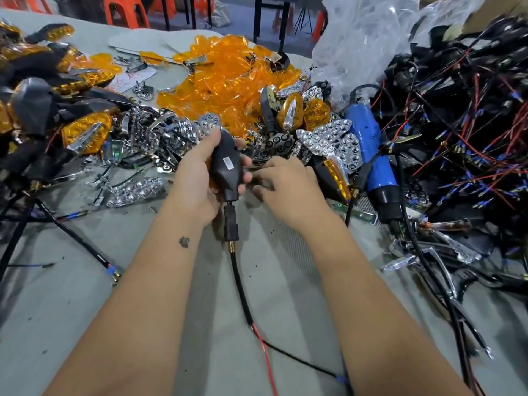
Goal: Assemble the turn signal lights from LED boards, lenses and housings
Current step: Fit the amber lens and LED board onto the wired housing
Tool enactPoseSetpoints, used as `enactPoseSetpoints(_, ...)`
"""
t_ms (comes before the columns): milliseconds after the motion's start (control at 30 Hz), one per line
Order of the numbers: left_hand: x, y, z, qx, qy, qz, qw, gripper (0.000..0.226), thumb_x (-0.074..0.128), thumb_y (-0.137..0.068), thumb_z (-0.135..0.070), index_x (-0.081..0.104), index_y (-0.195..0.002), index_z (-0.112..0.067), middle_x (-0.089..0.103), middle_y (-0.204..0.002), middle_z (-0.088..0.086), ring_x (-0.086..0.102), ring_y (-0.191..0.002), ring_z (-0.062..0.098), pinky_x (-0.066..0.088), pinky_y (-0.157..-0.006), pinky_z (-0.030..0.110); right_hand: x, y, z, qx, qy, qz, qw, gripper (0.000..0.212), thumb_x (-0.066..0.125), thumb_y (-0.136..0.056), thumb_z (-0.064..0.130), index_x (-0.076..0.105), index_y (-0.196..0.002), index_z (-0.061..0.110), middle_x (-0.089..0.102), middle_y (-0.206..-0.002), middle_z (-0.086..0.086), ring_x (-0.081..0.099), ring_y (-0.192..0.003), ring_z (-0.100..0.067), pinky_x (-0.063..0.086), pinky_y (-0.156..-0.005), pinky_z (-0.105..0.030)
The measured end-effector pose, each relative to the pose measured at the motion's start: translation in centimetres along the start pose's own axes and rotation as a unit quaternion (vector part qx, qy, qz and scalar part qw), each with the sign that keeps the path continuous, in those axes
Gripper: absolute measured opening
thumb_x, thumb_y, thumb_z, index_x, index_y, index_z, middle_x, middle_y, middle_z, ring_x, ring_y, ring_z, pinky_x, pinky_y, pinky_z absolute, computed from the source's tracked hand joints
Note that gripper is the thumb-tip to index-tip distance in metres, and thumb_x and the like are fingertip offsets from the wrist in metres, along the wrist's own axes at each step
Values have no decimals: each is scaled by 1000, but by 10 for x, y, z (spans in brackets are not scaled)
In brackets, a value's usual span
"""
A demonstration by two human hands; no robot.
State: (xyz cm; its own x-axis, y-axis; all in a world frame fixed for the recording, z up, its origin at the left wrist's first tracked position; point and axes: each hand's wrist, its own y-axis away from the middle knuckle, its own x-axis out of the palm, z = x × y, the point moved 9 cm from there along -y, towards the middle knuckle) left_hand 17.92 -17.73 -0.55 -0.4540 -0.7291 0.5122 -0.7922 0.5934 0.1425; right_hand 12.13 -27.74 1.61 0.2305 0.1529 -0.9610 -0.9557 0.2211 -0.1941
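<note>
Above the table (pixel 143 281), left hand (pixel 197 178) grips black housing (pixel 227 167) upright, stem toward the viewer; right hand (pixel 288 190) loosely open

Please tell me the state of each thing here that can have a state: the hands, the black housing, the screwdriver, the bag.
Left hand: closed around the black housing.
Right hand: fingers touching the housing, holding nothing clearly.
Black housing: held upright, back facing the camera, cable hanging down.
Blue screwdriver: lying unused on the table.
Plastic bag: open, crumpled.

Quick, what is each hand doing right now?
Left hand: closed around the black housing, its back facing up.
Right hand: fingers curled, touching the housing's side; whether it grips anything cannot be told.
</note>
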Motion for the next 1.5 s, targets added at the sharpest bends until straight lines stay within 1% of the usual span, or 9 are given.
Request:
enactPoseSetpoints(167, 18, 5, 7, -10, -13, 38, 999, 44, 41, -101, -47, 62, -91, -9, 64, -72, 6, 59, -55, 21, 44, -43, 22, -10, 8, 5, 10, -5, -1, 1000, 8, 59, -92, 15, 67, -93, 12, 63, -96, -8, 58, -95, -34, 48, -81, -41)
enactPoseSetpoints(367, 24, 8, 11, -13, -21, 23, 999, 47, 37, -103, -47, 58, -84, -10, 63, -64, 5, 57, -49, 19, 43, -43, 21, -13, 14, 4, 13, 31, -11, 999, 9, 55, -95, 14, 59, -102, 9, 61, -104, -11, 57, -98, -32, 41, -78, -39)
enactPoseSetpoints(467, 23, 8, 11, -7, -21, 20, 1000, 46, 38, -102, -48, 59, -86, -10, 64, -67, 5, 59, -52, 20, 45, -45, 23, -21, 17, -11, 69, -113, -67, 989, 4, 54, -98, 15, 57, -96, 13, 60, -93, -2, 56, -86, -20, 47, -73, -38)
enactPoseSetpoints(600, 29, 9, 15, 0, -17, 22, 1000, 45, 40, -102, -49, 64, -94, -11, 67, -74, 5, 62, -59, 21, 50, -51, 24, -38, 27, -27, 131, -372, -178, 902, 16, 60, -93, 11, 59, -82, 23, 60, -75, 11, 57, -67, 2, 45, -60, -14)
enactPoseSetpoints(700, 36, 10, 20, -3, -11, 23, 1000, 44, 42, -101, -50, 70, -102, -15, 68, -76, 5, 63, -59, 20, 50, -51, 25, -45, 29, -30, 130, -498, -205, 833, 17, 64, -89, 1, 65, -82, 16, 65, -70, 6, 59, -57, 1, 50, -56, -15)
enactPoseSetpoints(800, 39, 9, 24, -16, 2, 28, 999, 47, 40, -101, -52, 68, -105, -14, 66, -74, 5, 61, -58, 19, 49, -49, 25, -46, 29, -31, 114, -575, -198, 786, 17, 68, -89, 0, 70, -81, 15, 69, -68, 7, 63, -61, -5, 53, -58, -20)
enactPoseSetpoints(967, 38, 9, 25, -17, -3, 18, 1000, 48, 39, -102, -53, 65, -99, -13, 64, -71, 5, 60, -56, 19, 49, -48, 24, -42, 26, -28, 99, -596, -173, 778, 16, 68, -89, 1, 72, -86, 16, 71, -75, 0, 64, -64, -13, 55, -58, -30)
enactPoseSetpoints(1233, 39, 12, 28, -24, 6, 3, 1000, 56, 38, -103, -53, 65, -86, -7, 64, -66, 5, 59, -52, 17, 47, -44, 22, -38, 25, -28, 96, -609, -166, 770, 13, 71, -86, -4, 70, -85, 9, 67, -71, -5, 59, -62, -17, 52, -51, -31)
enactPoseSetpoints(1500, 36, 14, 31, -41, 11, -15, 999, 54, 40, -102, -52, 65, -98, -5, 64, -68, 7, 59, -52, 17, 47, -43, 22, -40, 27, -21, 63, -594, -139, 790, 17, 71, -87, -3, 75, -84, 13, 67, -68, -5, 57, -54, -17, 52, -48, -26)
